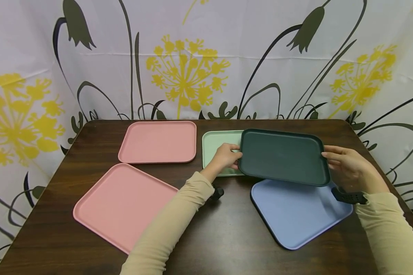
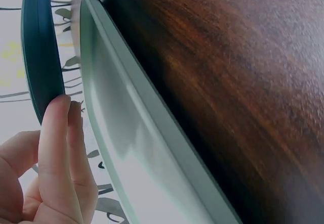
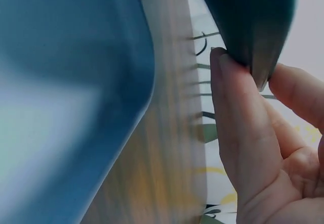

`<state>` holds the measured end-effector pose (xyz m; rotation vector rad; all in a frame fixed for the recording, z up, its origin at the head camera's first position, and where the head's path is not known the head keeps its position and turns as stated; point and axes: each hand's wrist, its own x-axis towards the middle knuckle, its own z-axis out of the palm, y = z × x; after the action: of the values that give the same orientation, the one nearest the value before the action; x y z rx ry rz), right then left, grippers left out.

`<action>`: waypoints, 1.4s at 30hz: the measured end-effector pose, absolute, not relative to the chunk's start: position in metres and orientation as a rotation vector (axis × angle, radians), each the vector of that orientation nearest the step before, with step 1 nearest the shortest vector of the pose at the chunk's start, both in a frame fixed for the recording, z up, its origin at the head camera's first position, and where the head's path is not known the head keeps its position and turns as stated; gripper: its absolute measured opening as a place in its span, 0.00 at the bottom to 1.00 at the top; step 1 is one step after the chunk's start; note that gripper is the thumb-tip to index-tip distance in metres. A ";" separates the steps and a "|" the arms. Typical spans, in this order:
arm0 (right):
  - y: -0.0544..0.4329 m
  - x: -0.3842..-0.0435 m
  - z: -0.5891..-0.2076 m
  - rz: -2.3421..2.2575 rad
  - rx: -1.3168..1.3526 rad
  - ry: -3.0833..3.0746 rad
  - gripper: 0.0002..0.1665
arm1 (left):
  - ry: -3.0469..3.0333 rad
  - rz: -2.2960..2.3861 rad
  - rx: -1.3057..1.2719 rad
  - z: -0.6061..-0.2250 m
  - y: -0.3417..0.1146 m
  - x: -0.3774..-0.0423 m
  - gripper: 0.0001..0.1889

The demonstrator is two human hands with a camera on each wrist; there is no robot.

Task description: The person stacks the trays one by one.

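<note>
At the left of the dark wooden surface point(image 1: 206, 236), a large pink tray point(image 1: 124, 206) lies askew on the near side, partly covered by the left sleeve point(image 1: 172, 225). Just beyond it, on the far side, a smaller pink tray point(image 1: 158, 142) lies nearly square to the far edge; the corners of the two come very close (whether they touch, I cannot tell).

Right of these, at the far middle, a pale green tray point(image 1: 217, 139) lies on the surface, its right part hidden in the head view. The left hand point(image 1: 225, 157) reaches over it, and its grip pinches the left edge of a dark green tray point(image 1: 282, 156) between thumb and fingers. That dark tray is held up off the surface, far and right of the middle, in front of the pale green one and overlapping the far part of a blue tray point(image 1: 303, 217) in the head view. The blue tray lies at an angle on the near right.

Farthest right, the right hand point(image 1: 349, 164) has a matching grip, thumb and fingers pinching the dark tray's right edge. A black strap point(image 1: 349, 196) crosses that wrist, next to the pale right sleeve point(image 1: 387, 225). Behind everything hangs a white cloth point(image 1: 106, 65) printed with yellow and dark flowers.
</note>
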<state>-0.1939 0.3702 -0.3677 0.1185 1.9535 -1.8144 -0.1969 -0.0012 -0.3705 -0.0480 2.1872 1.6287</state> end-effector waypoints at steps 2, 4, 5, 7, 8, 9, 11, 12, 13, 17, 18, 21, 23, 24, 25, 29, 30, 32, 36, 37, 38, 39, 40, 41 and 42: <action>0.368 -0.195 -0.366 -1.741 0.094 2.028 0.11 | 2.182 1.640 -0.056 -0.369 -0.003 -0.197 0.22; 0.366 -0.196 -0.365 -1.690 0.069 2.072 0.21 | 2.185 1.648 -0.065 -0.366 -0.005 -0.197 0.22; 0.365 -0.196 -0.364 -1.676 0.061 2.081 0.26 | 2.190 1.650 -0.070 -0.365 -0.006 -0.197 0.22; 0.361 -0.196 -0.362 -1.673 0.053 2.078 0.33 | 2.207 1.655 -0.078 -0.363 -0.008 -0.198 0.22; 0.359 -0.197 -0.361 -1.684 0.053 2.067 0.36 | 2.217 1.656 -0.082 -0.362 -0.009 -0.198 0.22; 0.358 -0.197 -0.359 -1.685 0.052 2.066 0.39 | 2.229 1.654 -0.086 -0.361 -0.011 -0.199 0.22; 0.354 -0.197 -0.357 -1.672 0.056 2.075 0.42 | 2.246 1.651 -0.094 -0.359 -0.013 -0.200 0.22; 0.352 -0.197 -0.355 -1.654 0.056 2.089 0.44 | 2.251 1.651 -0.096 -0.357 -0.014 -0.200 0.21; 0.349 -0.197 -0.353 -1.644 0.059 2.093 0.45 | 2.254 1.651 -0.099 -0.356 -0.016 -0.201 0.21; 0.341 -0.199 -0.348 -1.565 0.040 2.136 0.47 | 2.266 1.658 -0.108 -0.350 -0.022 -0.201 0.21; 0.339 -0.200 -0.346 -1.557 0.036 2.139 0.46 | 2.269 1.657 -0.112 -0.348 -0.023 -0.201 0.21; 0.332 -0.202 -0.344 -1.558 0.031 2.136 0.47 | 2.290 1.653 -0.113 -0.345 -0.028 -0.201 0.21; 0.327 -0.203 -0.343 -1.582 0.038 2.122 0.46 | 2.296 1.653 -0.114 -0.345 -0.031 -0.200 0.21; 0.325 -0.204 -0.343 -1.601 0.045 2.113 0.46 | 2.298 1.652 -0.116 -0.344 -0.032 -0.200 0.21; 0.323 -0.204 -0.343 -1.621 0.054 2.101 0.46 | 2.299 1.654 -0.118 -0.345 -0.034 -0.200 0.21; 0.314 -0.202 -0.343 -1.697 0.037 2.052 0.45 | 2.308 1.641 -0.149 -0.345 -0.039 -0.201 0.21; 0.313 -0.201 -0.344 -1.704 0.028 2.052 0.45 | 2.312 1.636 -0.157 -0.345 -0.040 -0.201 0.21; 0.309 -0.200 -0.344 -1.716 0.030 2.048 0.44 | 2.317 1.628 -0.170 -0.345 -0.042 -0.202 0.21; 0.302 -0.200 -0.345 -1.636 0.008 2.136 0.40 | 2.316 1.625 -0.180 -0.344 -0.047 -0.203 0.22; 0.300 -0.201 -0.345 -1.616 0.005 2.153 0.40 | 2.321 1.619 -0.181 -0.344 -0.049 -0.203 0.21; 0.298 -0.202 -0.346 -1.589 -0.005 2.177 0.40 | 2.328 1.609 -0.181 -0.344 -0.050 -0.202 0.21; 0.296 -0.204 -0.347 -1.576 -0.005 2.187 0.41 | 2.338 1.598 -0.177 -0.344 -0.051 -0.202 0.21; 0.294 -0.205 -0.348 -1.569 -0.002 2.192 0.41 | 2.350 1.587 -0.171 -0.344 -0.052 -0.202 0.22; 0.292 -0.206 -0.348 -1.563 0.001 2.193 0.42 | 2.362 1.574 -0.169 -0.345 -0.053 -0.201 0.22; 0.290 -0.207 -0.349 -1.557 0.003 2.194 0.42 | 2.371 1.564 -0.168 -0.345 -0.054 -0.201 0.22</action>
<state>-0.2072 0.2903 -0.3493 0.0029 2.1940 -1.5572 -0.2013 -0.0538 -0.3449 -0.1677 2.3711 1.5642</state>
